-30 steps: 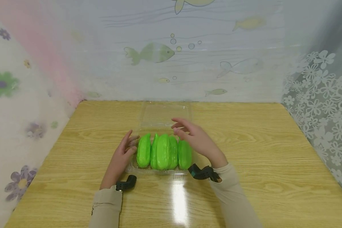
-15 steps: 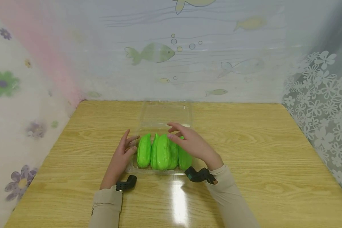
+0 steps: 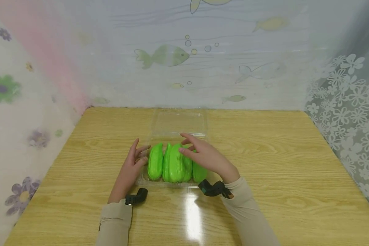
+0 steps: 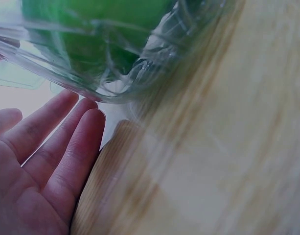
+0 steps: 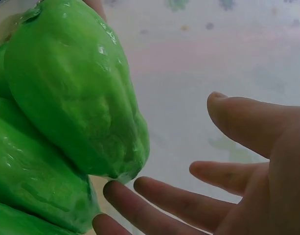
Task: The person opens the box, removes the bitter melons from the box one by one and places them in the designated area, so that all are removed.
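Observation:
Several glossy, bright green, elongated gourd-like pieces point(image 3: 176, 164) lie side by side in a clear plastic clamshell box point(image 3: 172, 185), one piled on top in the middle. My left hand point(image 3: 131, 169) is beside the box's left wall; in the left wrist view its loosely straight fingertips point(image 4: 91, 122) meet or nearly meet the clear wall. My right hand point(image 3: 207, 153) hovers over the right part of the row, hiding some of the pieces. Its fingers are spread in the right wrist view, near the end of a green piece point(image 5: 86, 98), and nothing is held.
The box's clear lid point(image 3: 179, 121) is folded back towards the wall. The box stands on a wooden table point(image 3: 264, 153). Behind is a curtain with fish drawings point(image 3: 169, 56), and a flower-patterned sheet point(image 3: 9, 136) hangs at the left.
My right hand has moved left and slightly down over the green pieces, then nearly stopped. The left hand has hardly moved. Box and pieces stay in place.

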A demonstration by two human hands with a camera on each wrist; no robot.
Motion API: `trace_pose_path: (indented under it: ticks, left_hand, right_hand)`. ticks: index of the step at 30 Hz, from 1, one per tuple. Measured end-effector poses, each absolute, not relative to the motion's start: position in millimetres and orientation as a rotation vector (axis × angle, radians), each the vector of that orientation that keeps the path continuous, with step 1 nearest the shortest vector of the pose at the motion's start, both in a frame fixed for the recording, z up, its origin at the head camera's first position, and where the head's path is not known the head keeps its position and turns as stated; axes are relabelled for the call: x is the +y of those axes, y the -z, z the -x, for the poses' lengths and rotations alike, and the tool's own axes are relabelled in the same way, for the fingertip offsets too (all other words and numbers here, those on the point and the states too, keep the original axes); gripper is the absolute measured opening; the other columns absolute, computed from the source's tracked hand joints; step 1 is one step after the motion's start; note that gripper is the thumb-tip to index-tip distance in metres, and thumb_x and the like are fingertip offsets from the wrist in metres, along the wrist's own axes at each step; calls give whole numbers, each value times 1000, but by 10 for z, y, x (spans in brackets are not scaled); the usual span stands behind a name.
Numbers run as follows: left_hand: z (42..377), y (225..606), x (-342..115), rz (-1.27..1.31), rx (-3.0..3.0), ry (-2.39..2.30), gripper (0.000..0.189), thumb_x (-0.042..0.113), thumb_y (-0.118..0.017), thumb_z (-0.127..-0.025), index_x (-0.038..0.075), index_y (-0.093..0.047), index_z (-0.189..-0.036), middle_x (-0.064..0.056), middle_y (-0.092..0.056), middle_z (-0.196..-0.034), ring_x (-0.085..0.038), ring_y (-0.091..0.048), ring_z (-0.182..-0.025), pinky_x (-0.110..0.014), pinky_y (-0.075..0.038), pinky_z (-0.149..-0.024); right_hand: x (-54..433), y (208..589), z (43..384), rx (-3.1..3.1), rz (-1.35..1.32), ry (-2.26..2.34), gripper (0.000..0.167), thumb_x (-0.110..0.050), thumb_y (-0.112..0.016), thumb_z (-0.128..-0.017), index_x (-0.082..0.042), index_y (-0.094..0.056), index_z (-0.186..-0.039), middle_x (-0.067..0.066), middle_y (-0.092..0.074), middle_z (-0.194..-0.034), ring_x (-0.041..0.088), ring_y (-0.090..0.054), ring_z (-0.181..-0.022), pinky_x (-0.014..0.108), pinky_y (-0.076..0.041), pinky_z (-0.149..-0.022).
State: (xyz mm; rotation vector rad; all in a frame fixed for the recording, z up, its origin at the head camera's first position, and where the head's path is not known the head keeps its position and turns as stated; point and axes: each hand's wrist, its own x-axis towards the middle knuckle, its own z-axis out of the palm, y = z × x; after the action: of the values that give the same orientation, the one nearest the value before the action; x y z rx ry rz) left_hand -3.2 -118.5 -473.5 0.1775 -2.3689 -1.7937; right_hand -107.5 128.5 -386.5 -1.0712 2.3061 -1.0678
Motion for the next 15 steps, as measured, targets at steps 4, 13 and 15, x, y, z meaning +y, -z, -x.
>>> trace_pose_path:
  ticks: [4,13,15]
  left_hand:
    - [57,4750,-1204,-179,-2370,1804,66,19,-46,-92,34,-5,-142,2,-39,-135,-19,-37,-121,-47,-24,-101]
    - [99,4775,-1234,-161,-2362,1839,65,19,-46,-93,35,-6,-142,1,-38,-135,-20,-36,-122,-47,-23,-101]
    - [98,4745,-1233,-154,-2359,1851,65,17,-46,-93,33,-6,-142,0,-38,-135,-21,-36,-122,-47,-23,-102]
  right_hand:
    - [1255,3895,1081,2317,1054,1030,61,-51,-43,-88,-27,-22,-141,1,-48,-127,16,-53,-103,36,-43,-85]
    - [1172,3920,1050,2337,1047,935,72,-53,-48,-85,-23,-17,-143,3,-43,-133,17,-53,-105,34,-44,-83]
    - [1151,3925,1043,2342,1056,910,77,-54,-51,-83,-22,-15,-144,4,-41,-135,19,-53,-106,34,-44,-83]
